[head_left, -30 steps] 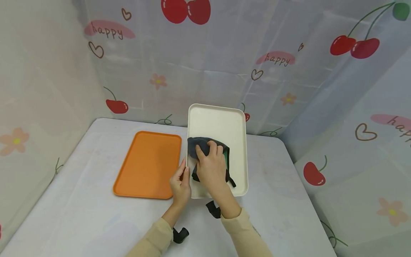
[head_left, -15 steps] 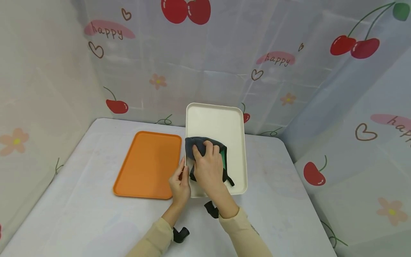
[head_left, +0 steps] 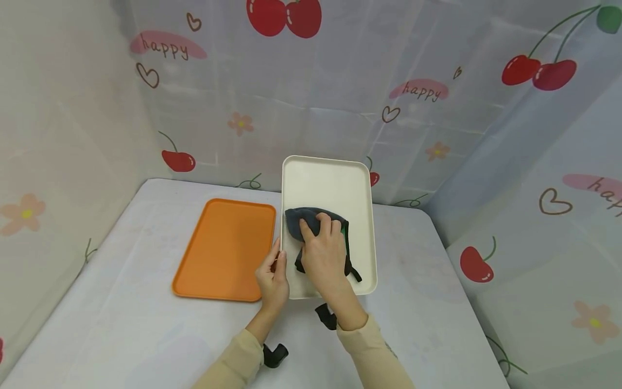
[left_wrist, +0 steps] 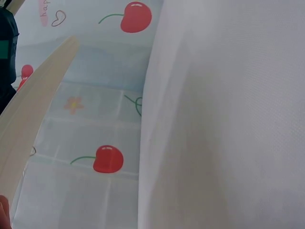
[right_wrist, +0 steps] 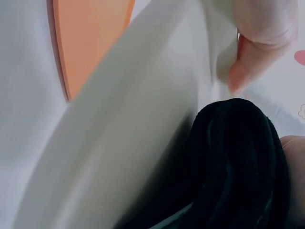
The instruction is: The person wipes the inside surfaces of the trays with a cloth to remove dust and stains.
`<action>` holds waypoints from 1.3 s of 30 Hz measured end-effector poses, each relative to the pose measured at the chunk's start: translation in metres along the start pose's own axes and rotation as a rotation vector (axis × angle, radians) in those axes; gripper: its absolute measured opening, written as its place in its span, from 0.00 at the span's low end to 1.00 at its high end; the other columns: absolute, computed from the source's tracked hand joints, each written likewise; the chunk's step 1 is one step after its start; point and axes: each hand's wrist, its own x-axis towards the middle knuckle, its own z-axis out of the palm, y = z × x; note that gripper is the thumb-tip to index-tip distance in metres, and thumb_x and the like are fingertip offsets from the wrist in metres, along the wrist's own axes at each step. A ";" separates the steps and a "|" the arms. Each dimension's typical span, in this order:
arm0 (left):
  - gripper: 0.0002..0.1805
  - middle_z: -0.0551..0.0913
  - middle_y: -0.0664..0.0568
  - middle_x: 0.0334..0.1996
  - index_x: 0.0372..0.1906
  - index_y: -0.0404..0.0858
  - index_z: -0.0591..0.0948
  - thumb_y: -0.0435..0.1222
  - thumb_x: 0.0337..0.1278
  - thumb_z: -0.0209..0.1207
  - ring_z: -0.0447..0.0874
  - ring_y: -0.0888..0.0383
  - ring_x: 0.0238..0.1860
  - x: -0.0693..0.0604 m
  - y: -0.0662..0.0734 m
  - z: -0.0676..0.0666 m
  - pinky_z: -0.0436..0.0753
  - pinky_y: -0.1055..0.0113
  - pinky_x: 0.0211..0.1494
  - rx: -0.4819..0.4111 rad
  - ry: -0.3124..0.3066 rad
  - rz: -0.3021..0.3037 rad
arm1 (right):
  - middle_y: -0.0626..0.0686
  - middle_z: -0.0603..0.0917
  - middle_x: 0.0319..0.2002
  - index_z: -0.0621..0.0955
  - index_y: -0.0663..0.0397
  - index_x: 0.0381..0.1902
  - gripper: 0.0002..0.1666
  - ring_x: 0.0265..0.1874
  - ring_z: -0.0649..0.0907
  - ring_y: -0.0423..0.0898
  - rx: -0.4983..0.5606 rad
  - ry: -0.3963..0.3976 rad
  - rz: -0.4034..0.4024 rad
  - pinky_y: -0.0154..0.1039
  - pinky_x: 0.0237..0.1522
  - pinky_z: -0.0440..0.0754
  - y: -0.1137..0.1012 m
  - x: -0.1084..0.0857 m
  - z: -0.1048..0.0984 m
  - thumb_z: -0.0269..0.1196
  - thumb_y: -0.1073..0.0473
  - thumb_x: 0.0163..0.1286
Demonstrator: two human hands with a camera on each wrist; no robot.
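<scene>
In the head view my left hand [head_left: 273, 281] grips the left rim of a cream tray [head_left: 325, 181], which is tilted up off the table. My right hand [head_left: 324, 256] holds a bunched dark blue cloth [head_left: 296, 221] against the tray's face, its fingers bent into the fabric. A green patch and a black strap [head_left: 356, 274] show at the cloth's right side. The right wrist view has the folded cloth [right_wrist: 233, 157] close up beside the tray [right_wrist: 128, 119]. At the left wrist view's edge, the tray [left_wrist: 38, 109] appears edge-on, with a fingertip [left_wrist: 4, 213] below.
An orange tray [head_left: 225, 248] lies flat on the white-covered table [head_left: 121, 324], left of the cream one. Black wrist-camera mounts [head_left: 275, 356] sit at both wrists. Behind the table hangs a printed curtain [head_left: 311, 108] with cherries and hearts.
My right hand and the cloth shift slightly left with the tray, then back right across the tray's face. The left hand keeps its grip on the rim.
</scene>
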 end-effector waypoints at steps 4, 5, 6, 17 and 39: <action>0.19 0.81 0.33 0.30 0.61 0.24 0.75 0.23 0.66 0.52 0.69 0.69 0.29 -0.001 0.000 -0.001 0.69 0.81 0.30 -0.016 0.007 -0.015 | 0.63 0.76 0.53 0.86 0.48 0.52 0.22 0.41 0.74 0.57 0.001 -0.031 0.033 0.43 0.28 0.75 0.004 -0.001 0.000 0.71 0.62 0.57; 0.19 0.82 0.32 0.34 0.61 0.24 0.74 0.23 0.67 0.52 0.70 0.69 0.30 -0.001 0.000 -0.001 0.70 0.82 0.32 -0.021 0.005 -0.024 | 0.63 0.76 0.54 0.86 0.48 0.52 0.22 0.41 0.74 0.57 0.002 -0.039 0.043 0.43 0.28 0.75 0.005 -0.002 -0.001 0.70 0.62 0.57; 0.19 0.83 0.31 0.38 0.62 0.25 0.74 0.24 0.68 0.52 0.72 0.69 0.32 -0.001 0.000 -0.001 0.72 0.82 0.34 -0.023 0.005 -0.031 | 0.63 0.76 0.53 0.86 0.48 0.52 0.22 0.42 0.74 0.57 0.002 -0.047 0.052 0.44 0.28 0.75 0.006 -0.002 -0.001 0.70 0.62 0.58; 0.19 0.77 0.30 0.58 0.61 0.21 0.73 0.25 0.68 0.51 0.77 0.69 0.46 0.001 0.001 -0.003 0.77 0.83 0.48 -0.031 0.003 -0.049 | 0.64 0.75 0.53 0.86 0.50 0.53 0.22 0.42 0.73 0.59 0.015 -0.069 0.115 0.46 0.32 0.76 0.025 -0.006 -0.002 0.70 0.63 0.59; 0.19 0.75 0.30 0.60 0.61 0.21 0.73 0.25 0.69 0.50 0.77 0.60 0.58 0.003 0.002 -0.006 0.77 0.81 0.54 -0.024 -0.008 -0.018 | 0.71 0.73 0.54 0.83 0.57 0.55 0.22 0.46 0.71 0.65 0.004 -0.136 0.311 0.55 0.37 0.76 0.079 -0.021 -0.001 0.66 0.66 0.62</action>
